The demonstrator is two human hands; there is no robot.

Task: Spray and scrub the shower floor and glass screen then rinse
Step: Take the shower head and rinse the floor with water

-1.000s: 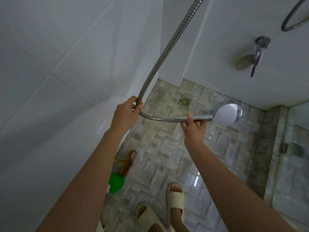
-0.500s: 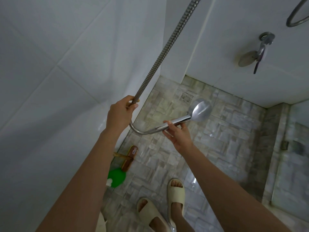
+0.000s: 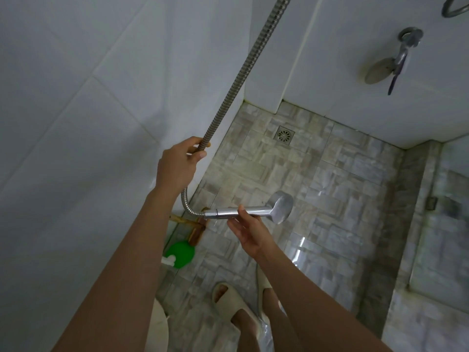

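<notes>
Shower head: the chrome shower head (image 3: 281,207) is held in the air above the shower floor, its handle roughly level and its round face turned down and away to the right.
Right hand: the right hand (image 3: 248,231) holds the handle from below, thumb laid on top, fingers curled under it.
Hose: the ribbed metal hose (image 3: 243,72) runs down from the top edge, passes through the left hand, then loops under into the handle's end.
Left hand: the left hand (image 3: 178,165) is clamped round the hose, higher than the right hand and apart from it.
Shower floor: the shower floor (image 3: 337,184) has stone-pattern tiles, with a wet sheen near the feet.
Drain: a square drain (image 3: 284,135) sits near the far corner.
Glass screen: the glass screen (image 3: 453,250) stands along the right edge.
Floor by the left wall: a brown thing (image 3: 196,235) lies just beside a green round thing (image 3: 180,254).
Feet: pale slippers (image 3: 225,299) are at the bottom.
Far wall: a wall tap (image 3: 405,48) is mounted on white tile.
</notes>
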